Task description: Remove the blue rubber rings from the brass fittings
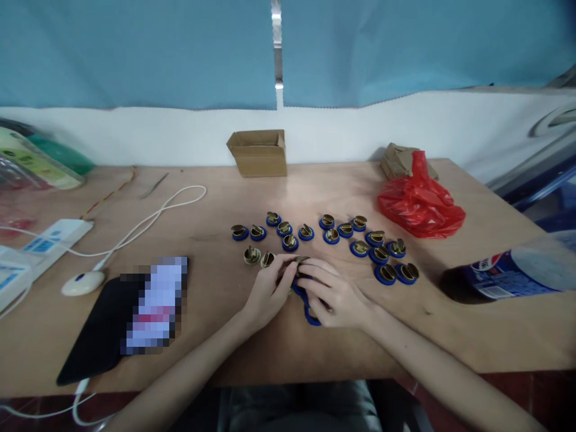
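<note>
My left hand [272,288] and my right hand [335,294] meet near the front middle of the table. Their fingers close together on a small round brass-coloured piece [304,260], mostly hidden behind them. Blue rings [312,317] show below and between the hands; fingers cover part of them. Beyond lie several round brass pieces with blue rims and raised flaps, such as a blue-rimmed piece [290,242] in the left group and another blue-rimmed piece [379,254] in the right group. Just left of my fingers sits a pale-rimmed brass piece [252,255].
A phone [157,306] lies on a dark device [101,330] at left, near a white mouse-shaped object [83,283], cables and a power strip [58,240]. An open cardboard box [263,161] stands behind. At right are a red plastic bag [420,204] and a lying cola bottle [504,273].
</note>
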A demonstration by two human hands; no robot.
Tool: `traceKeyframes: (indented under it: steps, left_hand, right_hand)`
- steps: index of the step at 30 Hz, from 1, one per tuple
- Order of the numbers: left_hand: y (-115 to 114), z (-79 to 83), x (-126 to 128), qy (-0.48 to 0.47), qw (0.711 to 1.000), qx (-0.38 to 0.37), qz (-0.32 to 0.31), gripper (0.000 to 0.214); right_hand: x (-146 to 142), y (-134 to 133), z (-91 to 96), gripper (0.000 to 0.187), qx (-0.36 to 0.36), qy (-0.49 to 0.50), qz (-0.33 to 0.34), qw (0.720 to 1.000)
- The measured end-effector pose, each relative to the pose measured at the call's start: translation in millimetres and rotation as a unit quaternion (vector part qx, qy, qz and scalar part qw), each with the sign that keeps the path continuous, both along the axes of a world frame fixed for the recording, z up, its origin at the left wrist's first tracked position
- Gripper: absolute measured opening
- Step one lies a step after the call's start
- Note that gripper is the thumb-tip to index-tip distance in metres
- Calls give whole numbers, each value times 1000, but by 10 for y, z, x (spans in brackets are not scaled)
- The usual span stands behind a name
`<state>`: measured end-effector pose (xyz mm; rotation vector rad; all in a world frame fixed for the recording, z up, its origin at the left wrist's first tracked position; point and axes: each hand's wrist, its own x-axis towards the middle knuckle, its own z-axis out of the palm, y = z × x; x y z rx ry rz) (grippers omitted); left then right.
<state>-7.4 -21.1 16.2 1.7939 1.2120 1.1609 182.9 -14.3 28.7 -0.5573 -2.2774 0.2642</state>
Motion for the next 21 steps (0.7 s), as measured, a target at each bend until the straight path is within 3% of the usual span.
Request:
traceKeyframes:
  steps: [9, 12, 16, 19, 21]
  left_hand:
    - [43, 49, 72, -77, 996, -44, 2, 24]
    - [2, -11, 104, -60, 998, -1, 1, 18]
    - [-47, -150, 115, 39, 995, 93, 2, 21]
    - [-52, -216, 121, 88, 990, 110, 3, 22]
    - [-47, -223, 131, 96, 990, 102, 10, 21]
  right_hand:
    - [-28, -62, -71, 36, 21, 108, -38, 993]
    - [-67, -25, -86, 31, -1, 77, -57, 995]
    - [-104, -49, -34, 27, -4, 59, -77, 995]
    - [-145, -202, 22, 20, 22, 57, -30, 998]
    - [-188, -331, 23, 18, 44, -7, 85, 995]
